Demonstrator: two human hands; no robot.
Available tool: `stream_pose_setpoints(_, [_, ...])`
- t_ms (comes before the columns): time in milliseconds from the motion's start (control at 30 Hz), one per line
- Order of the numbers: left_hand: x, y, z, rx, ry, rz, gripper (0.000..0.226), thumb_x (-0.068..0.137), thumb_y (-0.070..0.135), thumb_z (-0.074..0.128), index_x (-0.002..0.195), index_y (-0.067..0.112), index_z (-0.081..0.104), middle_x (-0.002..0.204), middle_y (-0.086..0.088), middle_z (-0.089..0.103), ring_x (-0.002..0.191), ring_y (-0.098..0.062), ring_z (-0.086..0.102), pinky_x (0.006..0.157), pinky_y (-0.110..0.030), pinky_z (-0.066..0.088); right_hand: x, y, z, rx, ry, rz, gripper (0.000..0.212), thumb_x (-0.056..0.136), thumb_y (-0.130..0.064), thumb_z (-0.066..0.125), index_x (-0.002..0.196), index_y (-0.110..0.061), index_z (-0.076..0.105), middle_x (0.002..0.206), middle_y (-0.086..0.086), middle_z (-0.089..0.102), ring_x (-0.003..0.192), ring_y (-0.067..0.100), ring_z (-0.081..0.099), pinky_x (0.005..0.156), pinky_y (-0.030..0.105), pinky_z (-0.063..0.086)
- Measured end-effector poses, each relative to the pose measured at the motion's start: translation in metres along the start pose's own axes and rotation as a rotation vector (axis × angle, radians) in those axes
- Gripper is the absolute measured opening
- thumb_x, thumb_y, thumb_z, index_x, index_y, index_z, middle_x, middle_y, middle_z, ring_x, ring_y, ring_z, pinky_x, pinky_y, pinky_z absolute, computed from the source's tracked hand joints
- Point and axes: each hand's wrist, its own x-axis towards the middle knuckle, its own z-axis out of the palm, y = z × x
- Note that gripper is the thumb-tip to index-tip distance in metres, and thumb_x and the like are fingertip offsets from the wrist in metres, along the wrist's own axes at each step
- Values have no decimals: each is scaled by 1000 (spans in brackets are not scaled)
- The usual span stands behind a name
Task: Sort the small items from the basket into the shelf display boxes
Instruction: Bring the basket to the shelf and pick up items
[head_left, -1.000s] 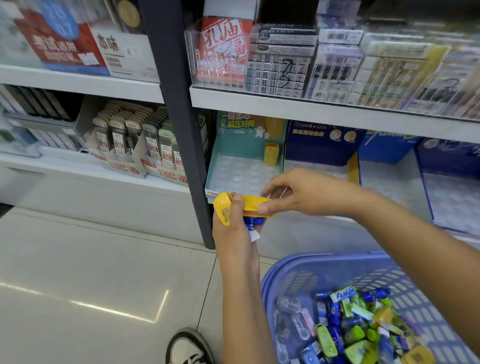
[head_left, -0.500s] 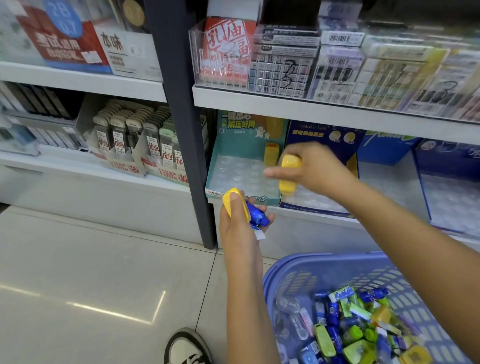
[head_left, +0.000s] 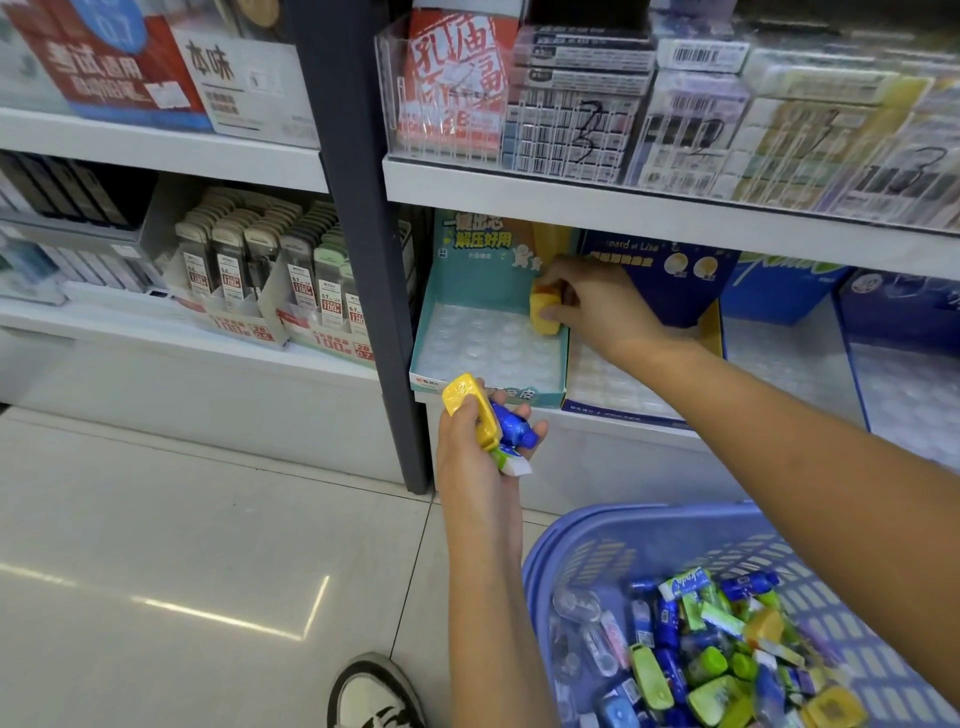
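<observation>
Placement step: my right hand (head_left: 597, 306) pinches a yellow item (head_left: 543, 318) inside the teal box (head_left: 478, 283); left hand (head_left: 475, 467) grips spares (head_left: 511, 428). Next: release squarely.

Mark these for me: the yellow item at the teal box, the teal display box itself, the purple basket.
yellow item (head_left: 543, 318): head view, on its lower yellow body.
teal display box (head_left: 478, 283): head view, on the upright back panel.
basket (head_left: 649, 545): head view, on the inner mesh wall.
</observation>
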Motion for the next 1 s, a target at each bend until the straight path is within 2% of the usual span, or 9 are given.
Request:
stream_pose_setpoints(167, [-2,-2,-2,9,-31,10,21,99,18,43,109,10,58,90,-9,58,75,-22,59,63,-34,55,-2,3,4,44,106,45,29,80,-15,72,106,-5,63,104,16,62,91,28,59,76,30,45])
stream_pose_setpoints(400, [-1,-3,-3,96,-37,33,20,99,22,46,108,14,61,93,-8,58,74,-19,61,62,-31,54,5,-2,1,-153,-34,-37,28,87,-15,64,113,-6,66,123,15,54,112,33,51,90,30,42])
stream_pose_setpoints(500, [-2,-1,-2,181,-37,74,24,98,33,48,107,17,63,90,-5,61,69,-14,60,55,-25,51,0,0,2,-224,-10,-48,26,92,-19,57,113,-7,66,123,10,55,120,28,41,92,38,44])
stream_pose_setpoints(567, [-4,0,-1,230,-37,94,29,97,39,48,106,17,64,85,-3,64,65,-12,59,51,-23,49,-3,-1,0,-263,-6,-35,26,93,-20,55,113,-7,63,124,8,53,119,25,38,89,41,46])
stream_pose_setpoints(633, [-7,-1,2,272,-34,112,31,97,41,46,105,17,65,81,0,65,62,-10,59,49,-22,47,0,-5,-4,-333,-58,-8,29,94,-21,51,119,-8,59,130,8,48,122,25,36,91,37,45])
stream_pose_setpoints(733, [-12,-1,5,275,-10,83,30,99,33,41,100,16,66,79,-1,65,57,-11,57,46,-22,45,0,-24,-14,-444,-174,28,40,93,-15,48,133,-9,49,139,12,37,126,29,35,94,34,41])
stream_pose_setpoints(800, [-14,1,4,234,-2,25,33,98,27,36,97,14,67,80,-4,67,54,-12,56,44,-22,44,-11,-40,-24,-338,-210,-41,48,92,-10,47,139,-14,43,141,14,35,123,30,40,98,32,41])
stream_pose_setpoints(900, [-13,4,-2,230,-4,-9,37,97,27,35,94,13,69,82,-6,70,51,-14,55,43,-20,42,-43,-60,-43,-15,-244,-281,57,84,-1,50,134,-28,50,132,2,49,108,14,49,90,23,42])
stream_pose_setpoints(1000, [-13,7,-6,301,-68,-46,39,97,33,37,96,10,69,84,-8,72,49,-11,53,40,-18,37,-67,-63,-55,268,-482,-255,56,82,-5,62,127,-39,53,133,-13,53,118,2,48,93,19,46])
